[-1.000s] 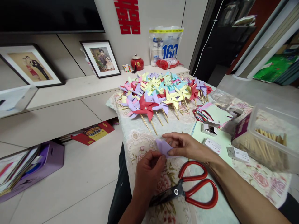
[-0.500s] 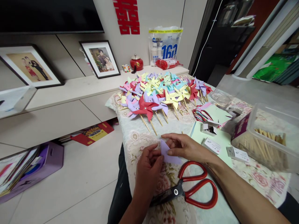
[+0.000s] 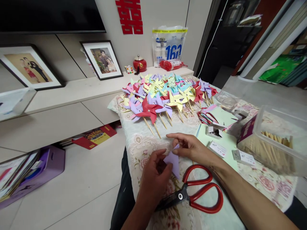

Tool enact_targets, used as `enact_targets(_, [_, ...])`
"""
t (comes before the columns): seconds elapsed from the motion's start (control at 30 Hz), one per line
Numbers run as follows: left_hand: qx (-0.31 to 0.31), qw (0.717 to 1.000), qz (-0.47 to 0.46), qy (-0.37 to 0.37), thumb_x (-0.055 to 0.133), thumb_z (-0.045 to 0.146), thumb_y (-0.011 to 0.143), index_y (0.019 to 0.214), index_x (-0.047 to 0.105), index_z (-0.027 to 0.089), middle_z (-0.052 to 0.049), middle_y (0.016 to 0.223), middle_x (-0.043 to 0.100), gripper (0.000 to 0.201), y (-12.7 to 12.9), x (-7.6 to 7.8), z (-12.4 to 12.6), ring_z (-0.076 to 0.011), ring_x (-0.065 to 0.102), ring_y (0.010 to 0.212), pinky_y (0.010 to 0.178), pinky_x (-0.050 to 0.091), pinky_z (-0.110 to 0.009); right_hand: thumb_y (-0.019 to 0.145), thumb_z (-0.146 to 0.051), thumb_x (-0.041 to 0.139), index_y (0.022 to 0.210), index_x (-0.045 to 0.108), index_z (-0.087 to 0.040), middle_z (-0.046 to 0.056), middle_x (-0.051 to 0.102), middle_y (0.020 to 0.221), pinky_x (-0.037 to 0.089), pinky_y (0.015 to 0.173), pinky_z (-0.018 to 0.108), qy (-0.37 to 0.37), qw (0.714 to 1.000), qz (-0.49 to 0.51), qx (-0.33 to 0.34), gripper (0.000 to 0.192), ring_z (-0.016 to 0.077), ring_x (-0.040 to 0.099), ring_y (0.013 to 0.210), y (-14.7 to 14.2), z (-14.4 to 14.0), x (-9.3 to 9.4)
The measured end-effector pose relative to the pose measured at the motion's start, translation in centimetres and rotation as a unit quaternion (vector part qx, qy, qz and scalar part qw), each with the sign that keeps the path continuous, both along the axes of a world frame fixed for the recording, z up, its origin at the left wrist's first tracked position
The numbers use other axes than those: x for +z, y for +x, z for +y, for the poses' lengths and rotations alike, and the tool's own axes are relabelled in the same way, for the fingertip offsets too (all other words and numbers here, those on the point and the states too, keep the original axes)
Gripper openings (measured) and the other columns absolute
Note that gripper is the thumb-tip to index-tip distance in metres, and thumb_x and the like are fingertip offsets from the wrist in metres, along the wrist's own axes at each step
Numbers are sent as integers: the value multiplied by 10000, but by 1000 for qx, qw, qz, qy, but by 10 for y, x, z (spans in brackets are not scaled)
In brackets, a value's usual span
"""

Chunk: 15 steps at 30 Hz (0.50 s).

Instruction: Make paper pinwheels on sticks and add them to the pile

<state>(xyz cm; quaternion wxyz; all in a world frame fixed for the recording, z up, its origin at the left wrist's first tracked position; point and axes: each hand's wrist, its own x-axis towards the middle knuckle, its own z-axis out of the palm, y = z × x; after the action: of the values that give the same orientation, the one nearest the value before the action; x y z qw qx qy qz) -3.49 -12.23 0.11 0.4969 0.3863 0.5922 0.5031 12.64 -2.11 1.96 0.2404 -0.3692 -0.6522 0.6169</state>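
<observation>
Between my hands is a small piece of purple paper (image 3: 173, 162), cut or folded to a pointed shape. My left hand (image 3: 157, 172) pinches its left edge between thumb and fingers. From the right, my right hand (image 3: 188, 147) grips its upper corner with thumb and bent fingers, the index finger stretched out. Just below the paper lies a pair of scissors (image 3: 181, 195) with red handles, its blades partly hidden behind my left wrist. Further back on the table, many paper pinwheels (image 3: 158, 95) on wooden sticks lie in a heap.
On the right are a clear plastic box of wooden sticks (image 3: 273, 150), small white boxes (image 3: 217, 149), an open box of small metal pieces (image 3: 214, 131) and stacked coloured paper (image 3: 224, 115). A flowered cloth (image 3: 141, 143) covers the table. A cabinet (image 3: 79, 91) stands behind.
The purple paper has been turned, its point now facing down. My right hand has shifted its hold to the upper corner, and my left hand has moved slightly right.
</observation>
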Motion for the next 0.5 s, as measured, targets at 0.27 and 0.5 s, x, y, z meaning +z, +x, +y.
enact_targets(0.27, [41,998,-39,-29,728,382,764,774,677,176,26,634,602,212,-4,3,3,-110,483,556,530,390,-223,829,-293,722,1095,733,-216,10,683,887,415,599,257,35,999,-9,15,276,125,564,674,1,0,-4])
enact_targets(0.5, [31,999,-7,-34,716,395,794,742,665,174,28,613,581,233,-6,2,5,-100,438,537,493,343,-211,808,-309,763,977,755,-209,19,763,922,501,771,299,85,995,-36,39,196,191,681,863,-3,-4,3])
